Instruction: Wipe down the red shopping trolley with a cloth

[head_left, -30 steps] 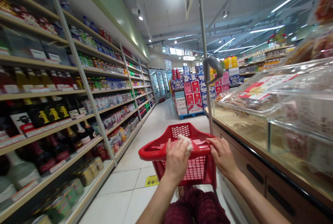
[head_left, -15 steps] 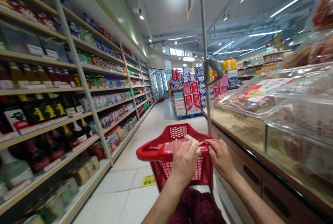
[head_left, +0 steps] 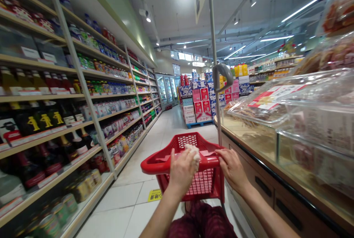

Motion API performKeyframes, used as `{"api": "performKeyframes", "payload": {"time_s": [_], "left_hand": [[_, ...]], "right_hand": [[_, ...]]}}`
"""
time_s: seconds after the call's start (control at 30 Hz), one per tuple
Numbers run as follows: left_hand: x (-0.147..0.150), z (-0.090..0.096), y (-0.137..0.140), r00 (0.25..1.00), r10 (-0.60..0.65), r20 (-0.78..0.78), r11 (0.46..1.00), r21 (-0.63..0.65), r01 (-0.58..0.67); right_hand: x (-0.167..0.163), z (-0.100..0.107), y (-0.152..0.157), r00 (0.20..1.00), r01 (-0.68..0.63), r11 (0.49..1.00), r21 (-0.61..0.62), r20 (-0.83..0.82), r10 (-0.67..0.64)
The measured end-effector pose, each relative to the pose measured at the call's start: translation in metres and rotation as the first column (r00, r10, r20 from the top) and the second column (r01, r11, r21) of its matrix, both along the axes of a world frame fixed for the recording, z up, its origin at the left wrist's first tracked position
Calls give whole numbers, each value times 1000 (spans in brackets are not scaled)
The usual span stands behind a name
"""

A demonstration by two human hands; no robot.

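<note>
A red plastic shopping cart (head_left: 156, 167) stands right in front of me, its basket showing a lattice of holes. My left hand (head_left: 180, 173) is closed on a crumpled white cloth (head_left: 194, 154), perhaps a tissue, and presses it on the middle of the cart's handle. At the handle's right end, my right hand (head_left: 231, 167) grips the red rim with its fingers curled over the top. Both palms' undersides are hidden.
Shelves (head_left: 107, 138) of bottles and cans line the left side. A counter (head_left: 249, 146) with clear food packs (head_left: 257, 101) runs close along the right, near a metal pole (head_left: 214, 39). Stacked cartons (head_left: 203, 101) stand ahead; a yellow floor sticker (head_left: 155, 195) lies left of the cart.
My left hand has slid left along the handle with the white cloth. My right hand keeps its hold. The whole view has shifted slightly.
</note>
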State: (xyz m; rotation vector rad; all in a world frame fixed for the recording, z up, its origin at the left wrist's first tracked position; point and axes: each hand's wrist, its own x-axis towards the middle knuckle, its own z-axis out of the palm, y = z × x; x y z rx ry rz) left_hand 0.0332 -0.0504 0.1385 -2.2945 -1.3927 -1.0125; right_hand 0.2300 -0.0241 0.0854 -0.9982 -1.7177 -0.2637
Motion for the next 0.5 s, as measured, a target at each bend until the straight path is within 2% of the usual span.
{"api": "performKeyframes", "payload": {"time_s": [0.07, 0.13, 0.27, 0.33, 0.4, 0.5], "left_hand": [[-17, 1, 3, 988, 130, 86, 991, -18, -129], [-19, 1, 6, 982, 157, 102, 988, -10, -157], [23, -5, 1, 998, -49, -47, 997, 52, 52], [34, -9, -2, 991, -98, -89, 991, 78, 105], [23, -11, -4, 994, -69, -82, 991, 109, 78], [-7, -9, -2, 997, 74, -15, 989, 128, -72]], "right_hand": [[-2, 0, -1, 1000, 5, 1000, 3, -16, -5], [-4, 0, -1, 998, 27, 1000, 3, -55, -27], [-4, -2, 0, 996, 14, 1000, 0, -86, -14], [0, -2, -1, 997, -14, 1000, -1, -79, 14], [2, -2, -2, 996, -35, 999, -5, -79, 34], [0, -2, -3, 993, -54, 998, -14, -109, 53]]}}
